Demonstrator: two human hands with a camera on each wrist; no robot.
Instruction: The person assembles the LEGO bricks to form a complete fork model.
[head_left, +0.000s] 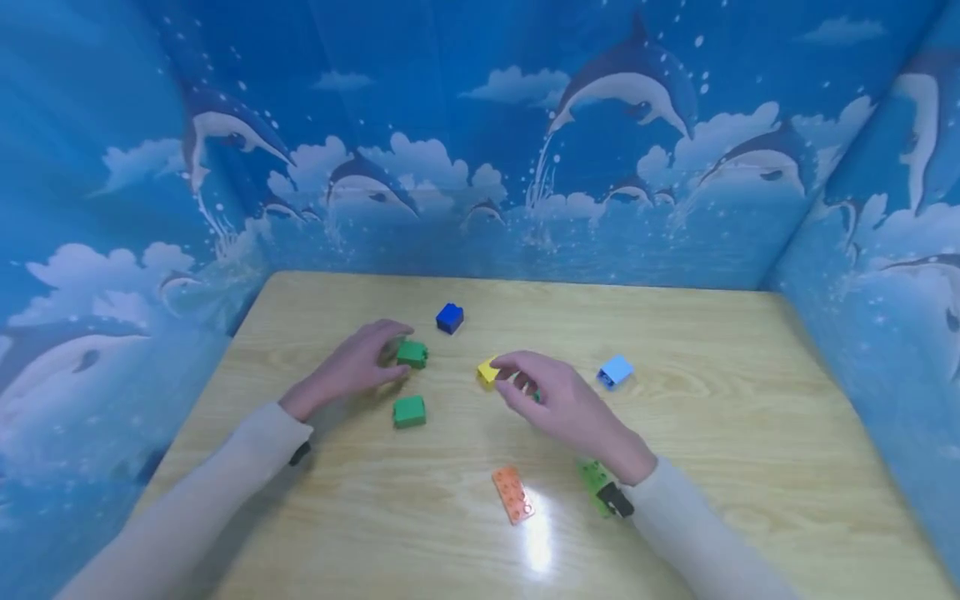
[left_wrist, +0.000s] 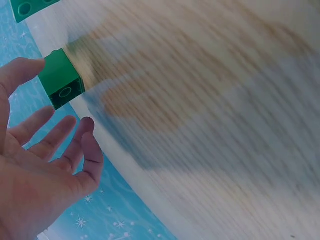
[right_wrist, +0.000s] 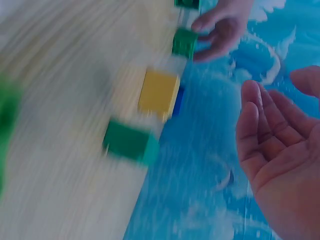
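My left hand (head_left: 363, 360) reaches around a green toy brick (head_left: 412, 355), thumb and fingers spread on either side. In the left wrist view, the thumb overlaps the edge of that brick; whether it touches, I cannot tell. A second green brick (head_left: 409, 412) lies nearer me. My right hand (head_left: 564, 406) hovers with loosely bent fingers and holds nothing. Its fingertips partly cover a yellow brick (head_left: 486, 373) in the head view. Another green brick (right_wrist: 129, 142) beside the yellow one is mostly hidden under this hand in the head view.
Farther back sits a dark blue brick (head_left: 450, 318), and to the right a light blue brick (head_left: 616, 372). Nearer me lie an orange plate (head_left: 513, 494) and a light green plate (head_left: 594, 482), partly behind my right wrist. A dolphin-print backdrop (head_left: 510, 233) surrounds the wooden table (head_left: 750, 467).
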